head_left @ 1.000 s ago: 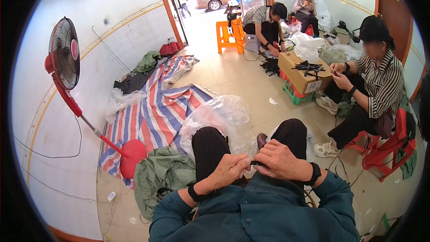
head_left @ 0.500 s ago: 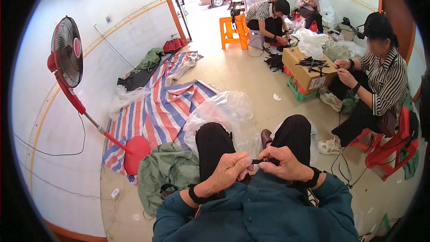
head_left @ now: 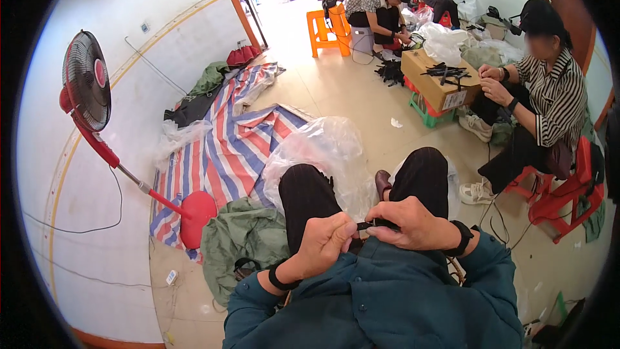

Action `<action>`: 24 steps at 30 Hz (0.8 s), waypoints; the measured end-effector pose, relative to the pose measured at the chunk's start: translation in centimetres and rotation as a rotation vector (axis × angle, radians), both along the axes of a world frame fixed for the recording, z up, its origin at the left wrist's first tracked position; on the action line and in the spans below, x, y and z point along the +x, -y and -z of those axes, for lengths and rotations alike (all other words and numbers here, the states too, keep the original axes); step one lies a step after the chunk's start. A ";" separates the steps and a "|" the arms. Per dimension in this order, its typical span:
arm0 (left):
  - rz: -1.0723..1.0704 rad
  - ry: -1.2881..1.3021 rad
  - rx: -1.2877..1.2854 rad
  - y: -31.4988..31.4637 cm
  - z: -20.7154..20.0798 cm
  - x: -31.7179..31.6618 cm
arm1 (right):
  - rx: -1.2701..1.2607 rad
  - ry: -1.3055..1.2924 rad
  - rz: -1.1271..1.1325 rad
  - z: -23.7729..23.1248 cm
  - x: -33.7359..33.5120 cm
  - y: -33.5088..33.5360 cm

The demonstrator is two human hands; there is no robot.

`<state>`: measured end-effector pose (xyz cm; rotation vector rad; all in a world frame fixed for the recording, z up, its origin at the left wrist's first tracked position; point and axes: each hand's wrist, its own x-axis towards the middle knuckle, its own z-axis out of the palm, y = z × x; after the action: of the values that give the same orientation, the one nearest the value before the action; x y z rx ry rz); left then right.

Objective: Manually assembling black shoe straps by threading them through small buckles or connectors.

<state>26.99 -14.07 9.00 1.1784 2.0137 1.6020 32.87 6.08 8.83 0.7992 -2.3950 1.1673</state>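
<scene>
A short black strap (head_left: 365, 225) is stretched between my two hands, above my lap. My left hand (head_left: 325, 240) is closed, with thumb and fingers pinching one end of it. The other end sits in my right hand (head_left: 415, 225), gripped between thumb and bent forefinger, with a small dark piece showing there. Fingers cover most of the strap, so its full shape is hidden. Dark bands circle both my wrists.
Clear plastic sheeting (head_left: 316, 155) and a striped tarp (head_left: 226, 148) lie ahead, with green cloth (head_left: 245, 245) and a red fan (head_left: 87, 84) at left. At right, a co-worker (head_left: 549, 97) sits by a cardboard box (head_left: 439, 81) bearing black straps. A yellow stool (head_left: 329, 29) stands near the doorway.
My hands have moved slightly apart, and a little more of the strap shows between them. The head view has shifted a little.
</scene>
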 end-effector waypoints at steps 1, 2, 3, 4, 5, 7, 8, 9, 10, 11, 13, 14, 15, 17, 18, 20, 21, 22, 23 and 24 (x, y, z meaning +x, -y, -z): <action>-0.013 -0.121 -0.028 0.1 0.1 0.1 | -0.003 0.006 0.002 -0.4 0.2 -0.1; -0.012 -0.111 -0.032 0.1 0.1 0.0 | -0.010 0.145 -0.036 -0.8 0.3 -0.3; -0.018 -0.250 0.013 0.0 0.2 0.0 | -0.021 0.293 -0.076 -1.0 0.5 -0.4; -0.024 -0.385 0.057 -0.2 0.3 0.0 | -0.029 0.315 -0.077 -1.2 0.3 -0.5; -0.030 -0.283 0.022 -0.3 -0.1 -0.4 | -0.045 0.277 -0.085 -1.5 -0.4 -0.6; -0.030 -0.083 -0.035 -0.1 -1.0 -1.0 | -0.062 0.167 -0.081 -1.2 -1.1 -0.4; -0.036 0.073 -0.029 0.0 -2.0 -0.4 | -0.052 0.067 -0.071 -1.4 -0.8 -0.1; -0.031 0.279 0.035 0.0 -2.1 -0.5 | -0.069 0.092 -0.063 -2.2 -0.9 0.2; -0.021 0.376 0.073 -0.2 -2.1 -1.0 | -0.112 0.085 -0.067 -2.2 -1.5 0.1; -0.013 0.418 0.101 -0.2 -2.1 -1.2 | -0.128 0.091 -0.052 -2.3 -1.7 0.2; -0.013 0.462 0.136 -0.4 -2.2 -1.9 | -0.138 0.099 -0.044 -2.5 -2.1 0.4; -0.009 0.466 0.145 -0.5 -2.4 -2.2 | -0.142 0.097 -0.006 -2.5 -2.3 0.4; -0.008 0.467 0.153 -0.4 -2.4 -2.3 | -0.148 0.092 0.028 -2.4 -2.4 0.6; -0.020 0.462 0.180 -0.2 -2.7 -2.5 | -0.153 0.092 0.047 -2.5 -2.6 1.0; -0.020 0.456 0.203 -0.2 -2.8 -2.5 | -0.160 0.088 0.076 -2.7 -2.6 1.1; 0.021 0.417 0.212 0.2 -3.3 -2.9 | -0.155 0.008 0.060 -2.9 -3.1 1.3; -0.008 0.310 0.193 0.3 -3.8 -2.9 | -0.140 -0.093 0.065 -3.2 -3.3 1.5; -0.037 0.202 0.173 0.4 -4.4 -3.0 | -0.126 -0.197 0.070 -3.5 -3.6 1.6; -0.040 0.189 0.177 0.5 -5.0 -3.1 | -0.123 -0.209 0.065 -3.9 -3.8 1.7; -0.072 0.081 0.170 0.6 -5.5 -3.1 | -0.123 -0.259 0.064 -4.4 -4.2 1.7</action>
<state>23.85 -14.64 14.54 1.0894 1.9216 1.8567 28.70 4.33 13.19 0.7771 -2.1021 1.1004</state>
